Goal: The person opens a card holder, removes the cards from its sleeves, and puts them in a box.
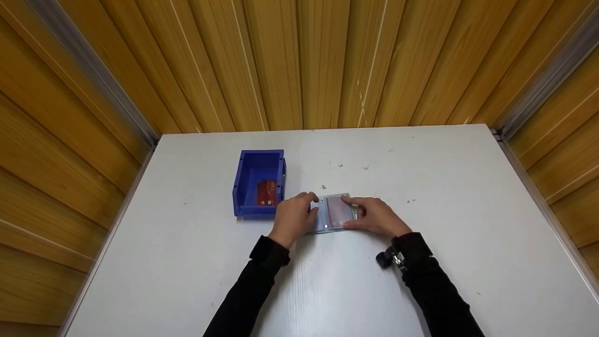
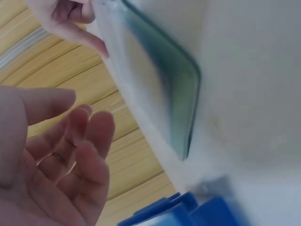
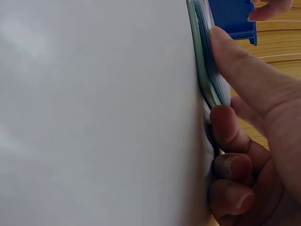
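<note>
An opened card holder (image 1: 317, 224) with clear plastic sleeves (image 1: 338, 211) lies on the white table, its spine running between the two halves. My right hand (image 1: 376, 216) grips the outer edge of the right half. In the right wrist view, the thumb (image 3: 244, 63) lies on the sleeves while the other fingers curl at the corner. Over the left half hovers my left hand (image 1: 295, 215); the left wrist view shows its fingers (image 2: 96, 165) loosely bent with nothing between them. The holder's greenish cover (image 2: 183, 99) shows there, slightly blurred.
Just left of the holder stands a blue bin (image 1: 245, 210), close beside my left hand. Red cards (image 1: 267, 192) with light lettering lie inside it. Wood-patterned panels (image 1: 323, 65) rise behind the table (image 1: 154, 262) and on both sides.
</note>
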{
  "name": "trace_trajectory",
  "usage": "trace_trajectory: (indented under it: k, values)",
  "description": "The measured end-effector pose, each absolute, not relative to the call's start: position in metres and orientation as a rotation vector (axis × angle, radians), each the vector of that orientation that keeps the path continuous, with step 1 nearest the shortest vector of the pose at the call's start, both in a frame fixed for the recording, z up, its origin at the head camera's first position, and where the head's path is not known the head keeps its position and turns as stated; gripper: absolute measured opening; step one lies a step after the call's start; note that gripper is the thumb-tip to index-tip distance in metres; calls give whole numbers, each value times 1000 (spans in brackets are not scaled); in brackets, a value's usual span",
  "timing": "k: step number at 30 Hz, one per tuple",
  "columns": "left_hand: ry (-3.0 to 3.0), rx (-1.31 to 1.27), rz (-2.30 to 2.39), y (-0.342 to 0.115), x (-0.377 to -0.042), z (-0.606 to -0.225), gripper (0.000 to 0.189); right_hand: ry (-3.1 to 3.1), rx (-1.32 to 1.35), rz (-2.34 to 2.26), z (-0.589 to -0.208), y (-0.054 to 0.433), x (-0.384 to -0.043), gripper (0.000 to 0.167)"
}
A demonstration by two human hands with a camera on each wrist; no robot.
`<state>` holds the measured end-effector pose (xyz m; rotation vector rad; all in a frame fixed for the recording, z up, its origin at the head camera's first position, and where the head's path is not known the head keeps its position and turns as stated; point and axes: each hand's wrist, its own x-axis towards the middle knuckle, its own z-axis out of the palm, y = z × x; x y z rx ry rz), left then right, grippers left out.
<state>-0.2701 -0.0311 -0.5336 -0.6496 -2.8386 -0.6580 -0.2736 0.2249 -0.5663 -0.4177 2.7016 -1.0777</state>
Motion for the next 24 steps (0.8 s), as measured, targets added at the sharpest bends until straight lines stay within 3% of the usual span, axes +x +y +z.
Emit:
trace_trajectory:
  k: [13,17,24]
  values:
    - [-2994,-707,-649,-24,-268,-551,27,2699,-385,-1051,-565,222,-273,74]
    - [-2990,-713,-657,-25,-269,-551,28,2690,-368,-1078,-565,222,-272,62]
    - [-2944,-734,-749,-27,-267,-552,30,2715,-405,-1197,-566,217,-269,27]
